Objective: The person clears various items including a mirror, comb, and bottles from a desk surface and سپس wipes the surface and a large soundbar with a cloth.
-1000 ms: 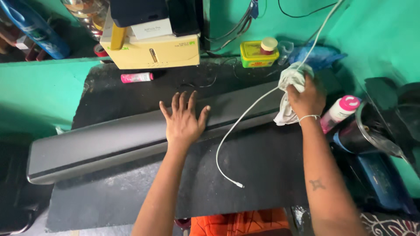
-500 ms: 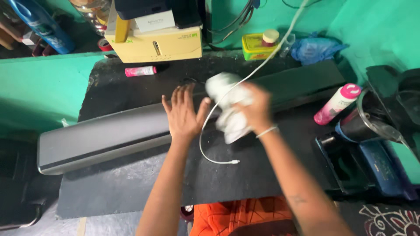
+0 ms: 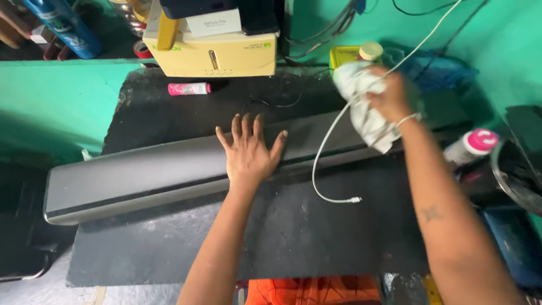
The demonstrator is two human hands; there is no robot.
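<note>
A long dark grey soundbar [image 3: 141, 175] lies slanted across a black mat [image 3: 293, 231]. My left hand [image 3: 248, 152] rests flat on the bar's middle, fingers spread, holding nothing. My right hand [image 3: 392, 99] grips a crumpled white cloth [image 3: 361, 101] above the bar's right part. A white cable [image 3: 327, 169] hangs down from the upper right, passes by the cloth and ends in a plug on the mat.
A cream box [image 3: 212, 53] with smaller items on top stands at the back. A small pink tube [image 3: 189, 88] lies on the mat's far side. A white bottle with a pink cap [image 3: 471, 147] lies at right. A yellow tin [image 3: 347, 56] and blue can [image 3: 62, 28] sit behind.
My right hand with the cloth swept left along the bar to near my left hand, then moved back toward the right. My left hand stayed pressed on the bar.
</note>
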